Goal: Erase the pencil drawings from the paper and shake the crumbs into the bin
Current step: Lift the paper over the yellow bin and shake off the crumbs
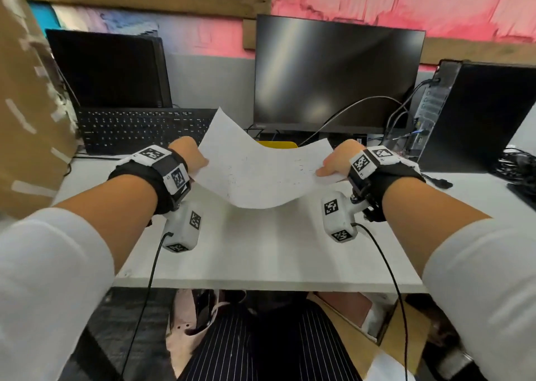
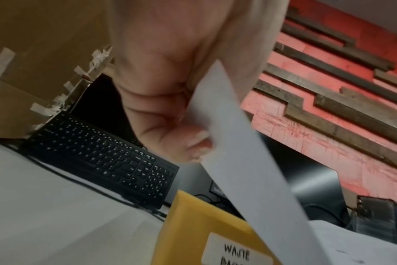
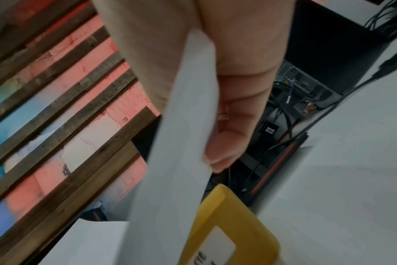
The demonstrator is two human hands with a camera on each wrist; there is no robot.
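Note:
A white sheet of paper (image 1: 261, 163) with faint pencil marks and dark specks hangs bowed above the desk, its far corner raised. My left hand (image 1: 194, 160) pinches its left edge and my right hand (image 1: 333, 163) pinches its right edge. The left wrist view shows the left hand (image 2: 181, 125) curled on the paper (image 2: 249, 170), fingers underneath. The right wrist view shows the right hand (image 3: 233, 116) gripping the paper (image 3: 175, 161). A yellow bin (image 1: 277, 144) stands behind and below the sheet, mostly hidden. Its label reading WASTE shows on the bin (image 2: 197, 233), and its rim shows on the bin (image 3: 233, 224).
A black keyboard (image 1: 139, 129) lies at the back left before a dark laptop screen (image 1: 110, 70). A monitor (image 1: 333, 73) stands behind the bin, a black computer tower (image 1: 475, 113) with cables at the right. A cardboard box (image 1: 26, 105) borders the left. The white desk (image 1: 261, 250) stretches before me.

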